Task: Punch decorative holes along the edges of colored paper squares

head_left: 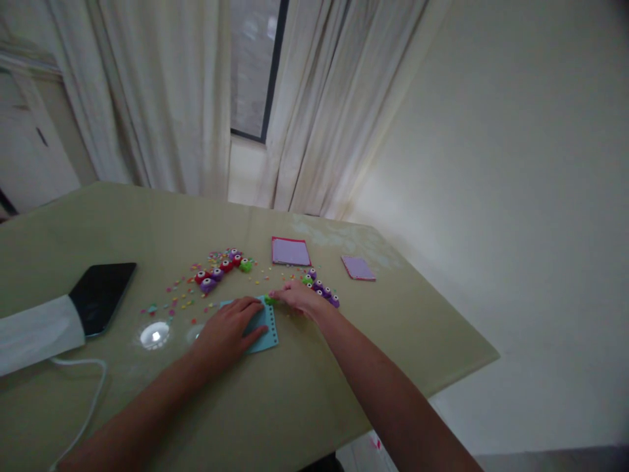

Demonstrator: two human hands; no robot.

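Observation:
A light blue sheet of paper (265, 336) with a row of small holes along its right edge lies on the table in front of me. My left hand (230, 328) rests on it with fingers stretched out and apart, covering much of its left side. At the sheet's top right corner, my right hand (295, 295) has its fingers closed on a small green piece (270, 299), mostly hidden. Just beyond that hand sits a cluster of purple and green eyed pieces (322, 288). Further left lies another group of red, purple and green eyed pieces (216, 273).
Many tiny coloured paper dots (184, 295) are scattered over the table (314, 400). Two lilac pads, one larger (291, 252) and one smaller (358, 267), lie further back. On the left are a black tablet (103, 295), a white strip (42, 333) and a white cable (93, 393).

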